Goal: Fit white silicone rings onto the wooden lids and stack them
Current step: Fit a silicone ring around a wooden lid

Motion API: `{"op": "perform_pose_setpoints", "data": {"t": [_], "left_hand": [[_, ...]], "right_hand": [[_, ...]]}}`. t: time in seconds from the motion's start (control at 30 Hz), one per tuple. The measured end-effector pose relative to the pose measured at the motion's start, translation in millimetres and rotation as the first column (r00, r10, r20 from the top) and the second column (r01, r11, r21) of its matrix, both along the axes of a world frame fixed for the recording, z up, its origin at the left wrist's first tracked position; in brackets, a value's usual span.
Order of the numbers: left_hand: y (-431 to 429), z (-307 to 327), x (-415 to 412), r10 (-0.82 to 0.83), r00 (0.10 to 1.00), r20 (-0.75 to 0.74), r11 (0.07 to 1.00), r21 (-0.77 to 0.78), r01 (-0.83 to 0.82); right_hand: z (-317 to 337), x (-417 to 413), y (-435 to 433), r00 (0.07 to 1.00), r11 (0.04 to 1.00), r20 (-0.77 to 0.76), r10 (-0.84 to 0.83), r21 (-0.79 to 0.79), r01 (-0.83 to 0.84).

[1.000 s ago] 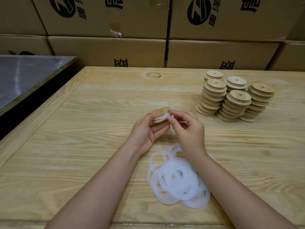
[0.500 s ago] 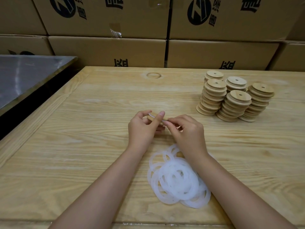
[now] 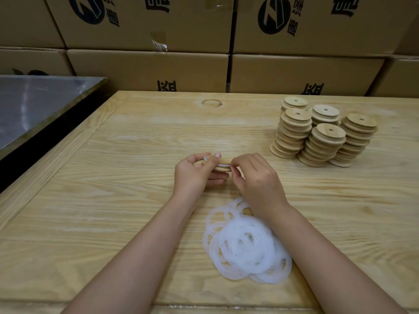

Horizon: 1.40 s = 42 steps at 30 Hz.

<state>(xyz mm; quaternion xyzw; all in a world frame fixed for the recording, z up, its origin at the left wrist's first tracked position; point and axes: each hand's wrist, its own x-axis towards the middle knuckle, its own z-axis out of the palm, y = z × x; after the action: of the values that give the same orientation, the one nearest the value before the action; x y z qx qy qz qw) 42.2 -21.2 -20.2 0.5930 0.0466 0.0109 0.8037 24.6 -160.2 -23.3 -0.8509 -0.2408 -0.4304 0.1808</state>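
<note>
From the head view, my left hand [image 3: 195, 175] grips one wooden lid [image 3: 223, 161] just above the table [image 3: 113, 177]. My right hand [image 3: 256, 177] pinches the white ring [image 3: 224, 165] at the lid's edge. The loose rings [image 3: 244, 245] lie under my wrists, and the stacked lids [image 3: 322, 132] stand at the far right.

packing workshop: stacked cartons [image 3: 147, 71], wooden worktable [image 3: 113, 200].

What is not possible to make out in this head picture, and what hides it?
1. The wooden lid, head view: the fingers of the left hand and right hand cover its ends, so whether the ring sits fully is unclear.
2. The ring pile: rings overlap, the right forearm covers some; no count.
3. The rear lid stacks: front stacks hide their lower lids.
</note>
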Motion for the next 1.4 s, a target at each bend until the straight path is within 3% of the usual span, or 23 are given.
{"op": "perform_pose_setpoints", "data": {"t": [0.17, 0.37, 0.5, 0.73, 0.87, 0.93, 0.97, 1.0, 1.07, 1.23, 1.4], "left_hand": [[4.2, 3.2, -0.3, -0.054, 0.998, -0.019, 0.998, -0.018, 0.054], [7.4, 3.6, -0.4, -0.103, 0.994, -0.033, 0.994, -0.029, 0.102], [9.1, 2.9, 0.0, -0.137, 0.990, -0.038, 0.990, -0.042, 0.135], [11.6, 3.8, -0.4, -0.210, 0.976, -0.063, 0.973, -0.115, 0.202], [13.7, 5.2, 0.7, -0.268, 0.963, -0.030, 0.959, -0.103, 0.264], [13.7, 5.9, 1.2, -0.285, 0.958, -0.001, 0.950, -0.130, 0.283], [13.3, 5.9, 1.0, -0.289, 0.957, 0.014, 0.948, -0.131, 0.288], [12.7, 5.5, 0.5, -0.290, 0.956, 0.031, 0.950, -0.115, 0.292], [10.8, 3.4, -0.9, -0.288, 0.955, 0.071, 0.956, -0.038, 0.291], [6.8, -0.8, -4.5, -0.284, 0.938, 0.197, 0.959, 0.063, 0.277], [3.3, -3.6, -3.4, -0.232, 0.957, 0.176, 0.971, 0.092, 0.219]], "right_hand": [[1.4, 2.5, -6.1, 0.996, 0.994, -0.035, 0.079, -0.078, -0.081], [2.3, 3.5, -7.6, 0.984, 0.986, -0.068, 0.164, 0.011, -0.164], [0.0, 4.7, -16.2, 0.990, 0.989, -0.029, 0.137, 0.056, -0.136], [-2.9, 5.9, -14.7, 0.991, 0.997, 0.109, 0.083, -0.001, -0.083], [-3.3, 6.7, -13.0, 0.991, 0.985, 0.036, 0.130, 0.113, -0.134], [-4.5, 5.6, -13.3, 0.971, 0.924, -0.159, 0.177, 0.366, -0.109], [-3.9, 5.2, -14.4, 0.920, 0.841, -0.292, 0.260, 0.536, -0.068], [-3.4, 5.6, -15.2, 0.830, 0.726, -0.393, 0.396, 0.687, -0.021], [-3.8, 8.0, -17.2, 0.664, 0.539, -0.428, 0.613, 0.841, 0.044], [-5.3, 11.1, -17.5, 0.574, 0.399, -0.374, 0.729, 0.913, 0.088], [-5.0, 13.4, -21.7, 0.565, 0.340, -0.345, 0.750, 0.933, 0.118]]}}
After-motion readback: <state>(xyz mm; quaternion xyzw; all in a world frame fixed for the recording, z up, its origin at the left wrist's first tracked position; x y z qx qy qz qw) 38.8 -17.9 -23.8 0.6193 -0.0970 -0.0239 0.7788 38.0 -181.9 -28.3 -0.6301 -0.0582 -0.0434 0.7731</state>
